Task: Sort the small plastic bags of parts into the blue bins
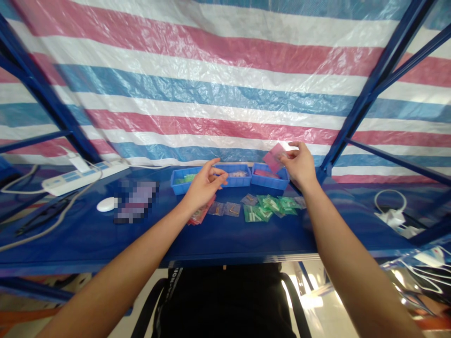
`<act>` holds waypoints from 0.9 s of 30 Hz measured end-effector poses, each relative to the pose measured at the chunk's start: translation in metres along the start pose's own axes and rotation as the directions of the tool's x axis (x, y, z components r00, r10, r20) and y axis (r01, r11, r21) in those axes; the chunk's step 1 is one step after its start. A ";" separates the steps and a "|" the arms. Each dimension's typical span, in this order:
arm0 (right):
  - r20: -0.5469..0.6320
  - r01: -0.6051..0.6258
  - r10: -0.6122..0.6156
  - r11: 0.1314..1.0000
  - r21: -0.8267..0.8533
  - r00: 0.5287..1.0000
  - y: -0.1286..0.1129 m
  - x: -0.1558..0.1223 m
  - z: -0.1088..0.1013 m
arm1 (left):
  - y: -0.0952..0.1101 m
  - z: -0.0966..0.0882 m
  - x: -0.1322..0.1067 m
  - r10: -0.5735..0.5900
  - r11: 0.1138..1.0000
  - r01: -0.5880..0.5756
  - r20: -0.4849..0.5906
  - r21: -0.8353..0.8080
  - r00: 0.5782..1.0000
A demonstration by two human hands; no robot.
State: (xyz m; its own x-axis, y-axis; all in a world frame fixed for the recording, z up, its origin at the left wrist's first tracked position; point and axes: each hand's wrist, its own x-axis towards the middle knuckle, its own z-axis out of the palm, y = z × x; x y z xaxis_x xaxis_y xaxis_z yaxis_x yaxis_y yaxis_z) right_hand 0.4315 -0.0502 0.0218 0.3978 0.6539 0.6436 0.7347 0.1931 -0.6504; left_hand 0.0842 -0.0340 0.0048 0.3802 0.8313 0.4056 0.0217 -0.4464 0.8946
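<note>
My right hand (300, 165) pinches a small pink plastic bag (274, 157) between thumb and fingers. It is raised over the right blue bin (270, 182), which has more pink bags (264, 173) inside. Over the left part of the bin row, my left hand (205, 184) has its fingers loosely bent and apart, with nothing visible in them. It partly covers the left blue bin (180, 188), which holds green pieces, and the middle blue bin (243, 181), which holds small pale pieces. Below the left wrist lies a stack of red-pink bags (201, 215), partly hidden by the forearm.
Clear bags with small brass-coloured parts (232, 209) and a pile of green bags (269, 207) lie on the blue table (218, 239). A blurred-out object (136, 203), a white round item (106, 204) and a power strip (86, 177) are left. A white charger (391, 216) lies right.
</note>
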 end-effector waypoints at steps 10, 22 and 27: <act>0.075 0.288 -0.278 0.911 -0.296 0.958 -0.001 -0.001 -0.004 | -0.002 -0.001 0.000 0.010 1.000 -0.010 0.023 0.020 1.000; 0.254 0.479 -0.414 0.819 -0.317 0.874 0.011 0.002 -0.002 | -0.003 0.000 -0.001 0.011 1.000 -0.012 0.042 0.022 0.999; 0.402 0.554 -0.450 0.810 -0.194 0.798 0.025 0.004 0.013 | -0.003 0.000 -0.002 0.008 1.000 -0.009 0.052 0.025 0.999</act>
State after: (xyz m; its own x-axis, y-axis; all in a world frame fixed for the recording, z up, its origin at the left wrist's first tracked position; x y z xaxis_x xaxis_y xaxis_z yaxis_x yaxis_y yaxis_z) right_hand 0.4444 -0.0332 0.0026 -0.2338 0.7287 0.6437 0.9218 0.3767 -0.0917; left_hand 0.0836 -0.0343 0.0019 0.4278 0.8093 0.4025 0.0408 -0.4621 0.8859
